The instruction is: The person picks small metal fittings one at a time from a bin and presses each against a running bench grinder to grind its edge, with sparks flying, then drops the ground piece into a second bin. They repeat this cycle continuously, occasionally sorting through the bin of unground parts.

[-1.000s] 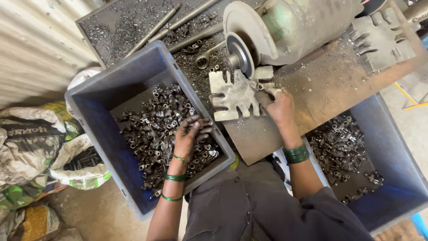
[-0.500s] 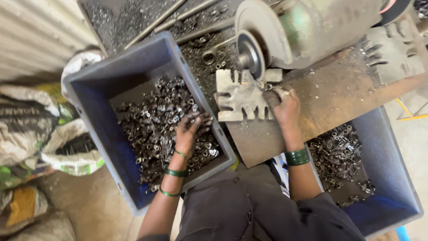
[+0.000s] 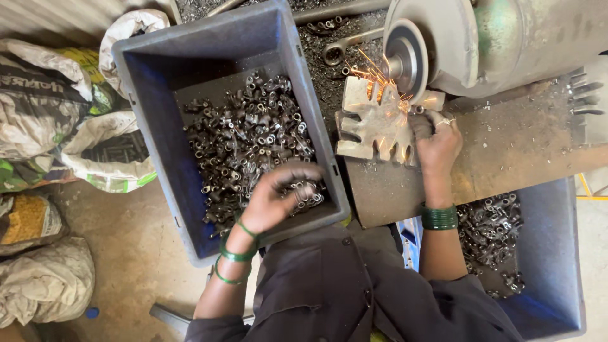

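Note:
My left hand (image 3: pixel 278 196) reaches into a blue-grey plastic crate (image 3: pixel 155 158) full of small dark metal fittings (image 3: pixel 253 136), fingers curled over a few of them near the crate's front right corner. My right hand (image 3: pixel 434 142) presses a small metal part against the spinning grinding wheel (image 3: pixel 405 60), and orange sparks (image 3: pixel 380 82) spray off to the left over a toothed metal plate (image 3: pixel 370 123). Both wrists wear green bangles.
A second blue crate (image 3: pixel 544 253) with more fittings sits under the rusty metal bench (image 3: pixel 519 145) at right. The grinder motor (image 3: pixel 506 38) fills the top right. Filled sacks (image 3: pixel 57 107) lie on the concrete floor at left. A spanner (image 3: pixel 339 50) lies among metal filings.
My right hand has brought the part onto the wheel and sparks now fly. My left hand stays in the crate, fingers closing over fittings. The view has shifted closer.

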`<state>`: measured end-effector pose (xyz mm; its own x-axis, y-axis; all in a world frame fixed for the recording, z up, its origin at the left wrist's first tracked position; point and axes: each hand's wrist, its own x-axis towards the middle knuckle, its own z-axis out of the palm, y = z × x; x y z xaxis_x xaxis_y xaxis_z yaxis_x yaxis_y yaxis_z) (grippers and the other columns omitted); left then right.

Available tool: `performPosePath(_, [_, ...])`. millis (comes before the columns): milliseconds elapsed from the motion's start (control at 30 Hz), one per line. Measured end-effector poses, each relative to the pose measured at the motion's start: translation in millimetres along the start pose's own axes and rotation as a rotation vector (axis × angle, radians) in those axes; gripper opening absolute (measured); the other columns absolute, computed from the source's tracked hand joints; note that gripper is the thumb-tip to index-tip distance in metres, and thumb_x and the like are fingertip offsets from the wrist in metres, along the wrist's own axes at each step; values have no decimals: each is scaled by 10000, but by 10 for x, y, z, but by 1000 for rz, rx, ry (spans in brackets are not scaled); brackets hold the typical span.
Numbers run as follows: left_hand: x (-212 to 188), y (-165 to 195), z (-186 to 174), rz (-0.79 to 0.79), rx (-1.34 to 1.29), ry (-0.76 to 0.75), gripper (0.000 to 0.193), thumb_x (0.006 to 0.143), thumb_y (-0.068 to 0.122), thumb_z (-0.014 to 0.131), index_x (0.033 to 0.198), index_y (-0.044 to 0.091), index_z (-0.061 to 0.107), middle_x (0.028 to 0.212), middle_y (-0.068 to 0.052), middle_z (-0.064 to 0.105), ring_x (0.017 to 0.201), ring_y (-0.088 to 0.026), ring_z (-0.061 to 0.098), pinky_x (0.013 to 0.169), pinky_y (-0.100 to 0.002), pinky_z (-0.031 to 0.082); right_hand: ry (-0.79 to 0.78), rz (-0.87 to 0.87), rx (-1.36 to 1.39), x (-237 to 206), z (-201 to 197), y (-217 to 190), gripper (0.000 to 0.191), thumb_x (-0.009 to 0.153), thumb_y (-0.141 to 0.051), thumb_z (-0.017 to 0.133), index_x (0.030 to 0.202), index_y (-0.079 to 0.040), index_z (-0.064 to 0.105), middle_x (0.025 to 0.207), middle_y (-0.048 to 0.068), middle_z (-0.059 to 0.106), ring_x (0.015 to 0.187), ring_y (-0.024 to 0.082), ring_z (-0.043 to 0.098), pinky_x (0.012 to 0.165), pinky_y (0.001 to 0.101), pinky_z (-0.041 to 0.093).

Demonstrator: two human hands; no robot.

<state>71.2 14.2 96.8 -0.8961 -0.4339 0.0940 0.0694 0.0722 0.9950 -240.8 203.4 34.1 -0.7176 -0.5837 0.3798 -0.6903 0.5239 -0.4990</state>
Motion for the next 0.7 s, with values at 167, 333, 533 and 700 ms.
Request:
performPosePath(167, [-64, 564, 147, 114, -84, -253, 214, 918, 106, 776, 1125, 66, 744, 1148, -82, 762, 1110, -238, 735, 988, -366, 588, 8, -9, -96, -7, 89, 139, 260, 955, -257, 815, 1104, -46, 780, 985, 206, 743, 912, 403, 688, 801, 465, 534])
performPosePath(333, [-98, 670, 291, 117, -36, -280, 208, 919, 106, 770, 1122, 71, 747, 1119, -80, 767, 1071, -250, 745, 957, -358, 594, 17, -6, -85, -45, 152, 255, 247, 945, -260, 788, 1098, -67, 789, 961, 193, 746, 896, 395, 692, 795, 471, 534])
performPosePath(533, [-339, 577, 357, 70, 130, -128, 208, 898, 104, 769, 1100, 59, 748, 1107, -85, 775, 1041, -244, 755, 930, -355, 590, 57, -21, -52, -79, 85, 197, 227, 943, -273, 800, 1047, -70, 795, 926, 185, 745, 860, 399, 689, 805, 477, 537])
performPosePath(700, [-527, 461, 332, 23, 109, -34, 209, 895, 76, 757, 1102, 43, 751, 1090, -94, 770, 1020, -226, 744, 923, -339, 582, 90, -9, 70, -134, 6, 132, 227, 931, -240, 798, 1038, -41, 784, 923, 196, 742, 865, 400, 694, 795, 473, 537])
